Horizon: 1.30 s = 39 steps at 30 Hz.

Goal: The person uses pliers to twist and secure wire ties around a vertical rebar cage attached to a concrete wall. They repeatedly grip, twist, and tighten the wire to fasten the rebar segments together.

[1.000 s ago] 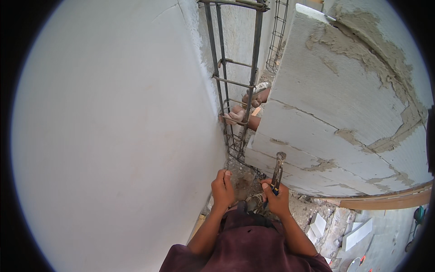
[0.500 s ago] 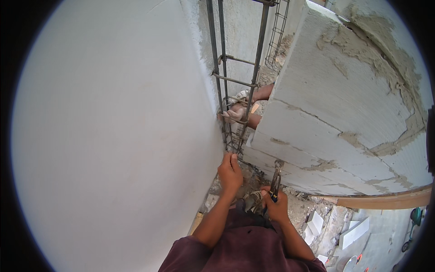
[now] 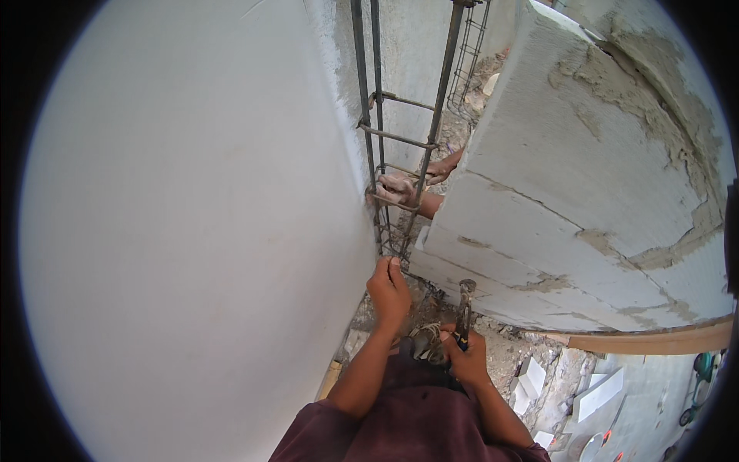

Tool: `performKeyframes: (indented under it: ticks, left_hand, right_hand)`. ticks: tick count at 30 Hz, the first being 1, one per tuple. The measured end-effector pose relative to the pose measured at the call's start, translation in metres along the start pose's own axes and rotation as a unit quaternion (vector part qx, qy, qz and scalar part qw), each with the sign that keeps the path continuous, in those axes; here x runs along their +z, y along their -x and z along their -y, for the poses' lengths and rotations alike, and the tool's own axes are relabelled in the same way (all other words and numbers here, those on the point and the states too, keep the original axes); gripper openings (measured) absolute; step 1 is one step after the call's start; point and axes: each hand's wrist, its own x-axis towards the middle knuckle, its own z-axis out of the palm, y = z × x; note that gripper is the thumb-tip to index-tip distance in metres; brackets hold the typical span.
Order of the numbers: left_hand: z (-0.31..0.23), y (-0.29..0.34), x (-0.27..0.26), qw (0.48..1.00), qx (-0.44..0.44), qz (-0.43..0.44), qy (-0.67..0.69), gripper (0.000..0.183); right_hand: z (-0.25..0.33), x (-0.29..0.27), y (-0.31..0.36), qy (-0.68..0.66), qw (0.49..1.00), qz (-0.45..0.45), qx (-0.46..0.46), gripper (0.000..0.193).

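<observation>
My left hand (image 3: 390, 292) is closed in a pinch at the foot of the steel rebar cage (image 3: 431, 144); what its fingertips hold, if anything, is too small to make out. Lower and to the right, my right hand (image 3: 468, 358) grips a pair of pincers (image 3: 463, 312) by dark handles, the worn metal head pointing up and away from me. Another person's hand (image 3: 396, 187) reaches through the gap and touches the cage around a stirrup. That person's other hand (image 3: 441, 170) is just behind the near upright bar.
A smooth white wall (image 3: 192, 231) fills the left side. On the right stands a block wall (image 3: 531, 169) with smeared mortar joints. Rubble (image 3: 500, 346) lies around my feet. White block pieces (image 3: 599, 395) lie at lower right. A second rebar cage (image 3: 468, 58) is farther back.
The other person's farther hand has drawn back to the right, away from the cage's middle. My pincers have tipped slightly left and lower. My left hand stays nearly in place.
</observation>
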Motion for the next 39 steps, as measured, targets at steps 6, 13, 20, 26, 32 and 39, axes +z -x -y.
performKeyframes:
  ticks: [6, 13, 20, 26, 32, 39]
  left_hand:
    - [-0.005, -0.031, 0.007, 1.0, 0.009, -0.013, 0.005, 0.026]
    - [-0.025, -0.052, 0.004, 0.994, -0.091, 0.038, 0.045, 0.026]
    - [-0.041, -0.077, -0.008, 0.982, 0.013, 0.023, -0.187, 0.02]
    - [-0.061, -0.099, -0.01, 0.933, -0.039, 0.088, -0.347, 0.022]
    - [-0.06, -0.113, -0.014, 0.901, 0.0, 0.111, -0.418, 0.02]
    - [-0.074, -0.123, -0.015, 0.9, -0.008, 0.117, -0.419, 0.02]
  right_hand:
    - [0.003, 0.003, -0.002, 0.017, 1.0, 0.004, 0.001, 0.031]
    - [0.015, 0.007, 0.003, -0.006, 1.0, 0.025, 0.005, 0.026]
    - [0.011, 0.006, 0.002, 0.015, 0.999, 0.049, -0.018, 0.025]
    - [0.018, 0.007, -0.001, 0.0, 0.999, 0.041, -0.01, 0.03]
    - [0.04, 0.004, -0.007, 0.073, 0.996, 0.047, -0.027, 0.03]
    - [0.035, 0.01, -0.02, 0.042, 0.996, 0.048, -0.067, 0.031]
